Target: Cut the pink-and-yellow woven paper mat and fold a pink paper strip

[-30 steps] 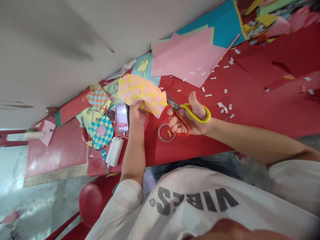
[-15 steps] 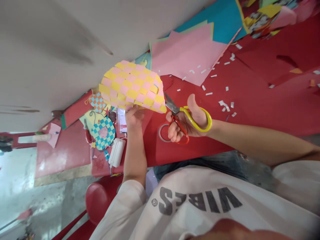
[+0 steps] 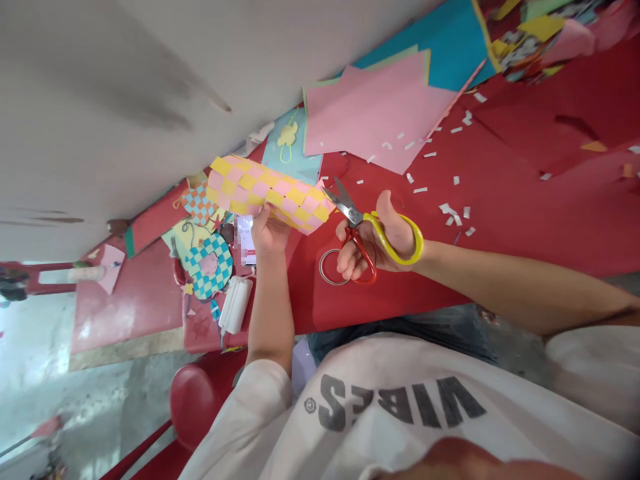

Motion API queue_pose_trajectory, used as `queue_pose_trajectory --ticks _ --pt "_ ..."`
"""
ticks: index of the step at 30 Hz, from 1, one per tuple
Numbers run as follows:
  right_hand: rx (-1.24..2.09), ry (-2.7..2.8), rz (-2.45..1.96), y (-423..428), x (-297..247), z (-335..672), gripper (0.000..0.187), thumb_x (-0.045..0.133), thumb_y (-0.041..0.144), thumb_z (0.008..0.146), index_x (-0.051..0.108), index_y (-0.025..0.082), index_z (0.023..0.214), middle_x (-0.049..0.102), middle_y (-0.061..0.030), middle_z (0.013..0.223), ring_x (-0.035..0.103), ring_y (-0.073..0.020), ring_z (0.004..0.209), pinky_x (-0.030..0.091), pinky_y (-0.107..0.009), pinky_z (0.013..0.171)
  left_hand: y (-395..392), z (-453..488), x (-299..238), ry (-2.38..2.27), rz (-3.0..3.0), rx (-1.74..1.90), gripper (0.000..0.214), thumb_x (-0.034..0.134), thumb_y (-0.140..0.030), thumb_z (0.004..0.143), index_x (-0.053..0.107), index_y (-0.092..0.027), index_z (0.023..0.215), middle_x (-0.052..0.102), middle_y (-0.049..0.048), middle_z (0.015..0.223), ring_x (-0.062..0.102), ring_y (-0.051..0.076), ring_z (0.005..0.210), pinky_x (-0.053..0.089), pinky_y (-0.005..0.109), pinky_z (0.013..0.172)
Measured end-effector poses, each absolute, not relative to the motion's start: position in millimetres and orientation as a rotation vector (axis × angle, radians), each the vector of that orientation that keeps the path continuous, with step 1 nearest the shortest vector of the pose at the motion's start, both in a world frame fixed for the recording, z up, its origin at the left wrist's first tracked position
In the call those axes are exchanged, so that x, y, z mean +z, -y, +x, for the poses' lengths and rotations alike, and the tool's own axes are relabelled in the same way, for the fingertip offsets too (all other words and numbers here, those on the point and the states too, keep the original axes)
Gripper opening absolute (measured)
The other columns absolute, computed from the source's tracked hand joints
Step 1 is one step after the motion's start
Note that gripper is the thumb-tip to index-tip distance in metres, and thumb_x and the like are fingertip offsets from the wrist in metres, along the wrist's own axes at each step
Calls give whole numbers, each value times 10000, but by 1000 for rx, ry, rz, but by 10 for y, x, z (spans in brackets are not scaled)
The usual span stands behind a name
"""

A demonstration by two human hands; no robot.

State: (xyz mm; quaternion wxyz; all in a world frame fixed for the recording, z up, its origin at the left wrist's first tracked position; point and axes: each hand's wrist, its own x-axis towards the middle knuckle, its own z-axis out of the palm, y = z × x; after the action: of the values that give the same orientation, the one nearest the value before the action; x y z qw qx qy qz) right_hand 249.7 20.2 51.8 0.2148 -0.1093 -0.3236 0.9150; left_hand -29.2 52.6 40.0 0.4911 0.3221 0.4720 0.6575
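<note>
I'm on the trimming: my left hand (image 3: 270,235) pinches the pink-and-yellow woven paper mat (image 3: 267,193), my right hand (image 3: 373,243) grips the yellow-and-red-handled steel scissors (image 3: 354,217); the open blades should next meet the mat's edge.

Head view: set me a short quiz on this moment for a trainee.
1. Which hand holds the scissors with the yellow and red handles?
2. True or false: the woven pink-and-yellow paper strip lies flat on the red tabletop.
3. What two colours make the checks on the woven paper piece beside the phone?

Key:
1. The right hand.
2. False: the left hand holds it up above the tabletop.
3. Turquoise and yellow.
</note>
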Motion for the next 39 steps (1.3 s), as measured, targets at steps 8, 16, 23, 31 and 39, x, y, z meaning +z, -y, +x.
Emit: queue_pose_trajectory --ticks 8,16,23,31,39 --pt "2630 908 -318 -164 488 2474 992 96 1073 854 520 209 1095 837 -251 934 839 -340 779 695 -436 668 -590 -363 387 -1098 762 1634 370 679 -487 1036 745 -305 1352 828 6 1346 556 207 1596 502 367 1285" --pt "2565 1033 -499 16 316 2319 932 236 1103 826 481 233 1051 838 -199 850 827 -295 677 669 -361 601 -553 -245 401 -1140 774 1608 463 650 -621 1019 745 -329 1366 844 22 1310 567 230 1582 519 436 1266" --pt "2166 1096 -563 42 328 2358 747 496 975 916 493 250 1096 850 -132 903 825 -263 723 674 -364 666 -427 -34 452 -1065 694 1555 434 640 -519 1044 706 -329 1429 809 44 1386 621 264 1537 527 459 1283" --pt "2004 1196 -621 55 370 2372 746 510 966 911 484 244 1098 845 -151 920 821 -254 745 641 -328 651 -414 -70 424 -924 670 1577 444 683 -529 1034 709 -346 1437 814 34 1386 631 261 1530 527 463 1288" --pt "2132 1180 -518 80 342 2382 785 453 997 905 476 247 1136 852 -168 963 825 -264 764 667 -360 683 -443 -183 487 -1145 672 1576 473 502 -604 1089 715 -360 1433 806 25 1406 650 252 1510 556 454 1260"
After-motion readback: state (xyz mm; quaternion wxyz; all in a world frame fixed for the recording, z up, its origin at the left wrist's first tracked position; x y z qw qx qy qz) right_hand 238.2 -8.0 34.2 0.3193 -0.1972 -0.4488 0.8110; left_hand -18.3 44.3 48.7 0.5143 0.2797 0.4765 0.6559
